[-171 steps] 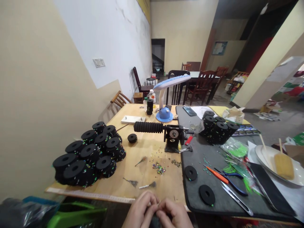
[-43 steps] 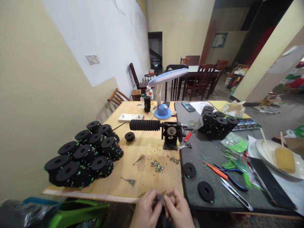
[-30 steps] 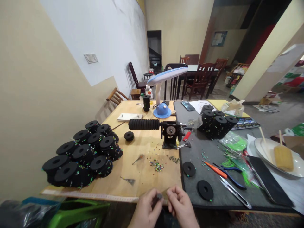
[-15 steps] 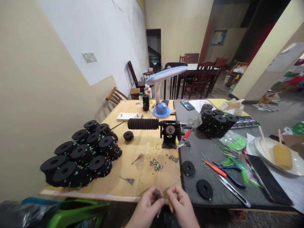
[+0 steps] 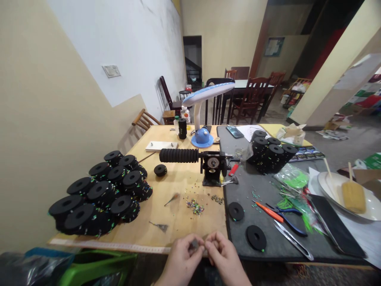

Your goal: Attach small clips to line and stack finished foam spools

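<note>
Pinching a small grey piece (image 5: 195, 245) in the fingers (image 5: 189, 240) of the left hand (image 5: 180, 264), right hand (image 5: 225, 258) curled just beside, above the near edge of the tabletop (image 5: 205, 228), where a slack grip could drop it among loose beads (image 5: 195, 207).

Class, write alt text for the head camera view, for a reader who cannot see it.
The left hand and right hand pinch a small dark object above a wooden table, near heaps of black rings, a black-handled metal tool and scattered coloured beads.
</note>
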A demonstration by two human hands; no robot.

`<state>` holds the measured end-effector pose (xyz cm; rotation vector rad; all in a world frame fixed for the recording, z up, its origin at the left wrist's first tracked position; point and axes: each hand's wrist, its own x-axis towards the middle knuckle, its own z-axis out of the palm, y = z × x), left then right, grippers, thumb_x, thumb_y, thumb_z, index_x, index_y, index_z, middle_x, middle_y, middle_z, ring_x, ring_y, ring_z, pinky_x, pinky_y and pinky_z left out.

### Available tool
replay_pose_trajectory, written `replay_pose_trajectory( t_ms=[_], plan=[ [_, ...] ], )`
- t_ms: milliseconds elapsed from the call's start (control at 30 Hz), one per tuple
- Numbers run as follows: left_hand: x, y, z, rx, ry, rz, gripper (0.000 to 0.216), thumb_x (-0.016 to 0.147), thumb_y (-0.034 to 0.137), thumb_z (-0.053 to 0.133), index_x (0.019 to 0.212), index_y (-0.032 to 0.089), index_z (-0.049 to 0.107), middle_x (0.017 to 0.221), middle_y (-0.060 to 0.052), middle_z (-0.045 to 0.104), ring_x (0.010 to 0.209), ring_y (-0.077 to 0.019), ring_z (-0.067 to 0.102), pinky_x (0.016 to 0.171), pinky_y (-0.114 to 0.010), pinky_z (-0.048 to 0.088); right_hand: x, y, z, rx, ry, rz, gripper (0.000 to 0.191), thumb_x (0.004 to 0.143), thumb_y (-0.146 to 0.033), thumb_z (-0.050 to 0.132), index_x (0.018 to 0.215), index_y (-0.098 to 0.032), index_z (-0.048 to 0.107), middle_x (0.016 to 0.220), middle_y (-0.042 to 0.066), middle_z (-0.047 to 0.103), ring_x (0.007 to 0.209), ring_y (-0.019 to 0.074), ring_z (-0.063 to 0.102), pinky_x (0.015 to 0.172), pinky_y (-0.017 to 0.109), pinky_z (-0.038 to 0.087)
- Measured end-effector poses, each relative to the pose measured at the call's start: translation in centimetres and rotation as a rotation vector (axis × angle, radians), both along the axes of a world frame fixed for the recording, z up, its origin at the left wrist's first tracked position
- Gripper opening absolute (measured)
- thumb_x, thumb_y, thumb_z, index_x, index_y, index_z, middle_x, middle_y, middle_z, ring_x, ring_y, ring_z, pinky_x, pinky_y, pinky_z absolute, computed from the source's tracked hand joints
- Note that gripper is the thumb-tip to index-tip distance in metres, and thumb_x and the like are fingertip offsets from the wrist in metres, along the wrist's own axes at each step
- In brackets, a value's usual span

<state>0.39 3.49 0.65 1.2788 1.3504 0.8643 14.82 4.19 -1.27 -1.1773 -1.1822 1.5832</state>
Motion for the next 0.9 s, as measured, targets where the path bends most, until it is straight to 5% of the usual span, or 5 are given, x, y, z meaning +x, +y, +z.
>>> replay_pose_trajectory(
  t_ms=[200,433,667,900],
  plan=[
    [-0.9,0.5,1.4,0.076,0.057,-0.029,0.017,0.084,0.032,0.058,0.082,0.016,0.065,0.070,-0.001,0.064,0.067,-0.0168,0.057,0.061,-0.022,0.043,0.2,0.3,0.8,0.064,-0.146,0.095,0.027,0.076,-0.033,0.061,0.059,-0.020,0.046,0.054,-0.008,0.037,0.052,0.0102,0.033,0.051,0.021,0.026],
    [-1.2,1.6,1.1,0.166,0.100,0.064,0.019,0.088,0.031,0.051,0.084,0.018,0.065,0.077,-0.004,0.068,0.075,-0.0206,0.062,0.069,-0.026,0.046,-0.2,0.3,1.0,0.140,-0.225,0.082,0.015,0.070,-0.021,0.050,0.058,-0.022,0.040,0.054,-0.008,0.034,0.053,0.0108,0.031,0.051,0.023,0.025],
    [-3.2,2.7,0.8,0.177,0.074,0.195,0.025,0.085,0.041,0.054,0.085,0.018,0.066,0.076,-0.004,0.069,0.077,-0.0223,0.063,0.072,-0.029,0.047,0.7,0.2,-0.8,0.071,-0.124,-0.014,0.019,0.076,-0.029,0.055,0.061,-0.022,0.045,0.048,-0.009,0.036,0.046,0.0100,0.031,0.046,0.022,0.024],
    [-2.9,1.0,1.8,-0.017,-0.040,-0.027,0.026,0.083,0.042,0.058,0.083,0.017,0.067,0.069,-0.002,0.065,0.071,-0.0192,0.059,0.068,-0.027,0.045,0.3,-0.2,-1.1,0.020,-0.026,-0.043,0.033,0.080,-0.047,0.063,0.065,-0.021,0.048,0.045,-0.009,0.039,0.042,0.0090,0.033,0.044,0.021,0.026]
  ],
)
